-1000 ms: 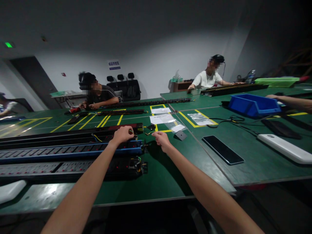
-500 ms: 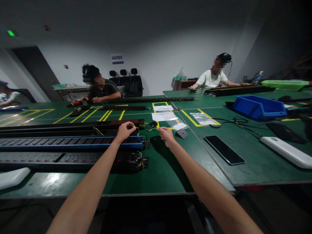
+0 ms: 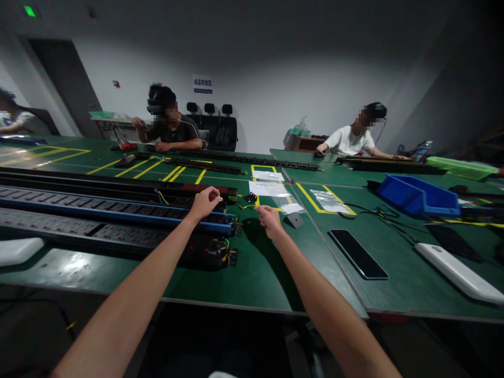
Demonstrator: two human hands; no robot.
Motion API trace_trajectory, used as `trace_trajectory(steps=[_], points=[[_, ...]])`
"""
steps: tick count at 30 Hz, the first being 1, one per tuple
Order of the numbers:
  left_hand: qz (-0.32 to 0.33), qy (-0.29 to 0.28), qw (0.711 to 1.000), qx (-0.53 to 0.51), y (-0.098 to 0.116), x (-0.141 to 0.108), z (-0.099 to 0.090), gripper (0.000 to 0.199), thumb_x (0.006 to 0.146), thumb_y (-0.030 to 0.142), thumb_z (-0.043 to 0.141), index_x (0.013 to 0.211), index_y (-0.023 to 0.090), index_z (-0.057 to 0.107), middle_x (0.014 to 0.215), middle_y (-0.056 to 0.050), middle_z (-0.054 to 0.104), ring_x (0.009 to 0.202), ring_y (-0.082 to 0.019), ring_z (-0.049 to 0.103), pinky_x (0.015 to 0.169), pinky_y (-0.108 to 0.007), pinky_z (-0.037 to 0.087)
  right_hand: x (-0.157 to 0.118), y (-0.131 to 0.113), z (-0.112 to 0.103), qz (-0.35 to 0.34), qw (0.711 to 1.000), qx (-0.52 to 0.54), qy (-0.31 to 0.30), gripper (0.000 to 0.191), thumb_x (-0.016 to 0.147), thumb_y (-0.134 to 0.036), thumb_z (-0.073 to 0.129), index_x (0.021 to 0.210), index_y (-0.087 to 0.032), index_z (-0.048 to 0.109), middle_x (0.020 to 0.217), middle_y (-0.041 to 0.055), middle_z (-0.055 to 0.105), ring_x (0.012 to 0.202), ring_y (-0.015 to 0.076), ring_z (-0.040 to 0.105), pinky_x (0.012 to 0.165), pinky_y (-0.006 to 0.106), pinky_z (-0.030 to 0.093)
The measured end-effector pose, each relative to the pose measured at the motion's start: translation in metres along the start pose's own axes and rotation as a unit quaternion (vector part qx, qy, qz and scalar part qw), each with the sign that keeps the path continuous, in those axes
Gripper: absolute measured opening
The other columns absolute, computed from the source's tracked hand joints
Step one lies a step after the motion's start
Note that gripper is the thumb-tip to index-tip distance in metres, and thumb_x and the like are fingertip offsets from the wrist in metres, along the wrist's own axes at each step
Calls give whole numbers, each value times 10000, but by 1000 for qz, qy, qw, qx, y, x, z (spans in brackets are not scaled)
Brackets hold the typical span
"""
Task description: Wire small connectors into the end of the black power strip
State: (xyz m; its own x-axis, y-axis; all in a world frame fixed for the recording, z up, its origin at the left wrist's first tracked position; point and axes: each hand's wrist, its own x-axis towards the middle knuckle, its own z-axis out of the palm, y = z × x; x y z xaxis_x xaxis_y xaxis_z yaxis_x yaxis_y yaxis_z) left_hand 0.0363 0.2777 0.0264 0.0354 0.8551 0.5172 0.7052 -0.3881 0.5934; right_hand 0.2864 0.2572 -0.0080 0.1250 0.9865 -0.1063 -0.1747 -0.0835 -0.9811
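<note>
My left hand (image 3: 205, 203) is closed in a pinch over the right end of the power strips; what its fingertips hold is too small to make out. Beside it, my right hand (image 3: 269, 219) pinches a short yellow-green wire (image 3: 248, 206), whose free end points left. Below my left hand lie a long power strip with blue edges (image 3: 214, 224) and a nearer black power strip (image 3: 205, 247), wires showing at its open end. A black bracket (image 3: 249, 198) rests just beyond the wire. Right of my right hand sits a dark square plate (image 3: 294, 220).
On the green table (image 3: 315, 283) lie a phone (image 3: 357, 253), a white power bank (image 3: 459, 270), a blue bin (image 3: 419, 195), clear plastic bags (image 3: 328, 201) and papers (image 3: 265, 188). Black cables (image 3: 380, 212) run along the right. Co-workers sit across the table and at far left.
My head view has shifted slightly. My left hand has moved up a little, and the green wire end seen at its fingertips no longer shows. The right hand keeps its pinch on the wire.
</note>
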Motion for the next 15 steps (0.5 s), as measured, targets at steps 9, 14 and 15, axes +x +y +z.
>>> trace_trajectory(steps=[9, 14, 15], points=[[21, -18, 1000, 12, -2, 2, 1, 265, 829, 233, 531, 962, 179, 754, 949, -62, 756, 855, -193, 671, 872, -306, 507, 1, 3, 0, -9, 1000, -9, -5, 220, 645, -309, 733, 689, -199, 547, 467, -94, 345, 390, 46, 252, 348, 198, 160], [11, 6, 1000, 10, -2, 3, 2, 272, 841, 263, 535, 960, 160, 757, 971, -81, 759, 893, -209, 679, 874, -311, 512, -1, 2, 0, -9, 1000, -12, -9, 217, 649, -310, 733, 691, -196, 553, 475, -90, 353, 395, 46, 258, 345, 194, 171], [10, 11, 1000, 8, -2, 3, 2, 271, 845, 287, 542, 952, 159, 756, 964, -83, 759, 884, -208, 679, 863, -309, 514, -1, 2, 0, -7, 1000, -13, -9, 218, 648, -308, 734, 689, -196, 551, 475, -91, 353, 395, 45, 261, 346, 193, 174]])
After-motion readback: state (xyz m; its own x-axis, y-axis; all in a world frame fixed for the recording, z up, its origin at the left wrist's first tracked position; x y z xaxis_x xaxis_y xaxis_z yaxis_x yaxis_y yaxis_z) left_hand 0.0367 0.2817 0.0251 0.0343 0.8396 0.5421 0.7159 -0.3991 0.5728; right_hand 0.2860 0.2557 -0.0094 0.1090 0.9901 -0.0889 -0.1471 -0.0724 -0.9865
